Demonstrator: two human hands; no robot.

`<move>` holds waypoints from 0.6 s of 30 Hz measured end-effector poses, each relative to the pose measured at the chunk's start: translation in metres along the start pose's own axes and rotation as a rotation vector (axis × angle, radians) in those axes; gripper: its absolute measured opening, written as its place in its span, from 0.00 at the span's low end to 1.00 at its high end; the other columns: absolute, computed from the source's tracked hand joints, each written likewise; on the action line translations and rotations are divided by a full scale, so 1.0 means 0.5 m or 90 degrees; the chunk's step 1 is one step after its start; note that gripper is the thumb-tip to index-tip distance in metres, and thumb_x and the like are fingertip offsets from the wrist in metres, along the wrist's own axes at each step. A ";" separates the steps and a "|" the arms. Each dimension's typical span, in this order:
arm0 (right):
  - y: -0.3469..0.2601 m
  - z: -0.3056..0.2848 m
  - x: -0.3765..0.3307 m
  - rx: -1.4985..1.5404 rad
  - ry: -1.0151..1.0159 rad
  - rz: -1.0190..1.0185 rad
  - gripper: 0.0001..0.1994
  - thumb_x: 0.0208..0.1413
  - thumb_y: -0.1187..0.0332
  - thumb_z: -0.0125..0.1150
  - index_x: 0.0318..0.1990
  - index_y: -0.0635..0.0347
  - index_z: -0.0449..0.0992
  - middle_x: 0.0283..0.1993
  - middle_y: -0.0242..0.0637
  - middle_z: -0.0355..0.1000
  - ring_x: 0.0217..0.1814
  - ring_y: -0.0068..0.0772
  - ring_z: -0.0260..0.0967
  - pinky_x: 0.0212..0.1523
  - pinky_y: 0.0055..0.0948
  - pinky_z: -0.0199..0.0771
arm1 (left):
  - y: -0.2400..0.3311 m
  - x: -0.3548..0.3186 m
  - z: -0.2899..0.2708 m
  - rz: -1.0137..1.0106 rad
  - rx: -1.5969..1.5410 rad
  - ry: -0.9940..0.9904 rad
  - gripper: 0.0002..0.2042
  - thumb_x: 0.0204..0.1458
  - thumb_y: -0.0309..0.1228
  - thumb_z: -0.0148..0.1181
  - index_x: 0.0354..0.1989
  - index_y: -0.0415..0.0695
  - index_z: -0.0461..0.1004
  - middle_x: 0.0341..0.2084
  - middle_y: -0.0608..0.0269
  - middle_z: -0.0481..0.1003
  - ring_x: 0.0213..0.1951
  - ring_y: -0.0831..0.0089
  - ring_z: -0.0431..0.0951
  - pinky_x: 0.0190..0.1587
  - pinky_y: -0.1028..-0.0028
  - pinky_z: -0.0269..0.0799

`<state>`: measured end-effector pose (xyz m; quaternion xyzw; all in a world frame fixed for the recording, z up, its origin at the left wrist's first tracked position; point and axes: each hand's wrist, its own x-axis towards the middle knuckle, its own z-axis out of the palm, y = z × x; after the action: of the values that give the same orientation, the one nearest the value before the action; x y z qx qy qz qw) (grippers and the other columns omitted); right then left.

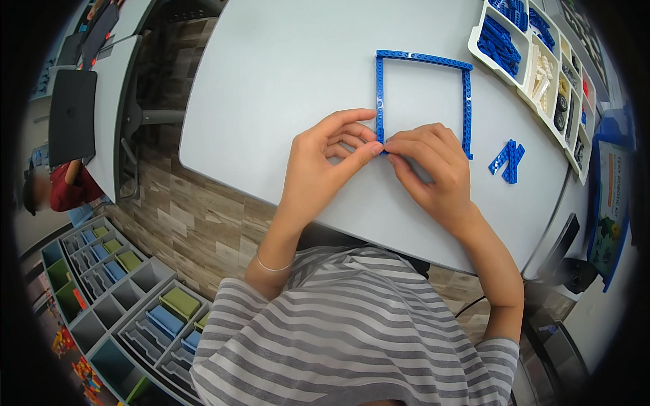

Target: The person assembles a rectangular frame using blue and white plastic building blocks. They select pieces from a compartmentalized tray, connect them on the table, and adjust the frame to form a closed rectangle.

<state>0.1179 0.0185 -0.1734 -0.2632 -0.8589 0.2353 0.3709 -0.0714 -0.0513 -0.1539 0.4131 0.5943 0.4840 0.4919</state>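
A three-sided frame of blue studless building beams lies on the white table, its near side open. At the near end of the left beam, both of my hands meet. My left hand holds that beam from outside, fingers curled against it and thumb tip at its end. My right hand is closed in a pinch at the same corner, from inside the frame. A bit of blue shows below the fingertips, but what the right fingers pinch is hidden. To the right lie a few loose short blue beams.
A white sorting tray at the far right holds blue beams, white parts and wheels. Beyond it stands a blue bin. Grey storage drawers are at lower left. Across the floor, a person in a dark red top is near another table.
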 end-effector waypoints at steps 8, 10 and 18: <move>0.003 0.000 -0.002 0.037 -0.002 -0.007 0.13 0.42 0.81 0.72 0.37 0.60 0.80 0.38 0.33 0.79 0.38 0.37 0.73 0.38 0.35 0.70 | 0.011 0.015 -0.012 -0.054 0.019 -0.060 0.14 0.58 0.24 0.69 0.52 0.35 0.82 0.35 0.62 0.81 0.33 0.81 0.80 0.30 0.82 0.76; 0.005 0.000 -0.003 0.045 -0.003 -0.007 0.12 0.42 0.81 0.72 0.37 0.60 0.80 0.38 0.33 0.79 0.38 0.38 0.73 0.38 0.35 0.70 | 0.014 0.021 -0.012 -0.058 0.012 -0.066 0.13 0.58 0.25 0.69 0.51 0.35 0.82 0.34 0.63 0.81 0.32 0.81 0.80 0.29 0.81 0.76; 0.012 0.006 -0.004 0.031 0.001 -0.031 0.11 0.41 0.79 0.73 0.34 0.60 0.81 0.38 0.33 0.79 0.38 0.37 0.73 0.37 0.35 0.70 | 0.022 0.026 -0.018 -0.090 0.019 -0.089 0.12 0.59 0.29 0.69 0.48 0.36 0.80 0.33 0.63 0.81 0.31 0.80 0.80 0.28 0.80 0.75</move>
<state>0.1184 0.0212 -0.1797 -0.2331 -0.8589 0.2468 0.3835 -0.0824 -0.0382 -0.1450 0.4100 0.5936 0.4089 0.5589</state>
